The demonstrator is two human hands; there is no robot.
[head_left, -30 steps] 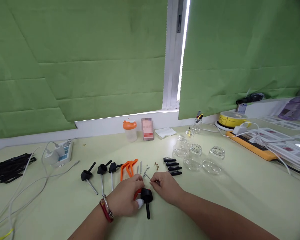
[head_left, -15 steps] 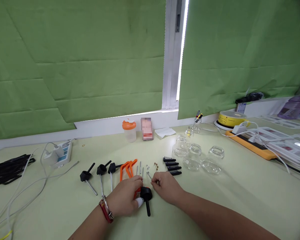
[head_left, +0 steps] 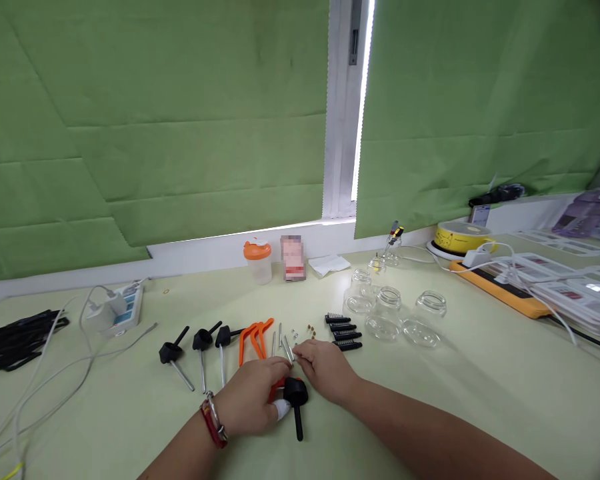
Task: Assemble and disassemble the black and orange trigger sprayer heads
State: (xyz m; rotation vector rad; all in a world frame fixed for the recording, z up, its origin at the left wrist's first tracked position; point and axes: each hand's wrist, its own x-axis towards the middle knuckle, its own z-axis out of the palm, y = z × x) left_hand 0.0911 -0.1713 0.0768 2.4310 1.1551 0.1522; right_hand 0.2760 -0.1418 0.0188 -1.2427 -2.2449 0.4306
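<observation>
My left hand (head_left: 253, 395), a white wrap on its thumb, is closed around an assembly of a black cap with a stem (head_left: 295, 393) and an orange lever (head_left: 277, 388). The stem points toward me. Beside it, my right hand (head_left: 327, 371) is closed in a pinch on a thin metal pin (head_left: 289, 351), its fingertips close to the left fingers. More metal pins (head_left: 274, 343) lie just beyond. Orange levers (head_left: 254, 339) rest left of them. Three black caps with metal rods (head_left: 203, 341) lie farther left. Small brass-coloured bits (head_left: 311, 329) are past my right hand.
Black spring pieces (head_left: 343, 331) lie in a row to the right. Several glass jars (head_left: 425, 323) stand behind them. An orange-lidded cup (head_left: 258, 261) is at the back. White cables and a power strip (head_left: 130, 310) are left; an orange-edged strip (head_left: 505, 293) is right.
My right hand has shifted slightly left and forward with the pin, closer to my left hand. The black cap has moved slightly right and toward me.
</observation>
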